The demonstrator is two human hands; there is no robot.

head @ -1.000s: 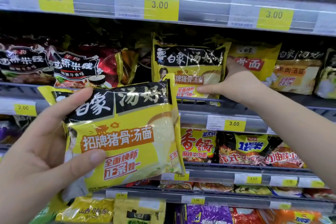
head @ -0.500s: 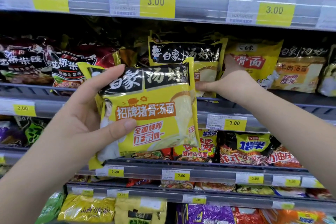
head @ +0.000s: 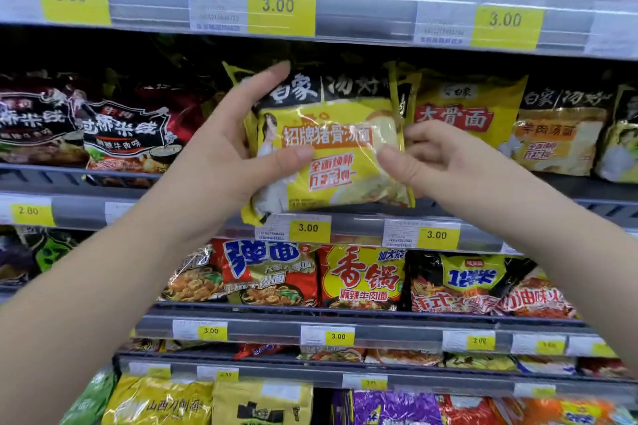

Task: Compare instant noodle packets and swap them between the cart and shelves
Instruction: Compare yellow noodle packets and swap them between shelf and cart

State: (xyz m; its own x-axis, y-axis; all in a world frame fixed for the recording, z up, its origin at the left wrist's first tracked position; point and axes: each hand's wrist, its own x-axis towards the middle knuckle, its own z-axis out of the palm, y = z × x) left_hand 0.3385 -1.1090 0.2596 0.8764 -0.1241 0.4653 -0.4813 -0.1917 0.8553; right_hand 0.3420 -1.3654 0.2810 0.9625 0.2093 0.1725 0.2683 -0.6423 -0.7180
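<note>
A yellow and black instant noodle packet (head: 340,162) is held up in front of the middle shelf. My left hand (head: 224,155) grips its left edge, thumb across the front and fingers behind the top. My right hand (head: 435,162) pinches the packet's right edge with thumb and curled fingers. The packet covers the matching packet that stood on the shelf behind it; only a sliver of a black and yellow pack (head: 402,103) shows at its right.
The middle shelf rail (head: 359,231) carries 3.00 price tags. A yellow packet with red lettering (head: 469,107) and a beige one (head: 559,138) stand to the right, dark red packets (head: 131,134) to the left. Lower shelves hold several more packets.
My left hand carried the packet up and right, in front of the shelf packet. My right hand left the shelf packet and took hold of the held packet's right edge.
</note>
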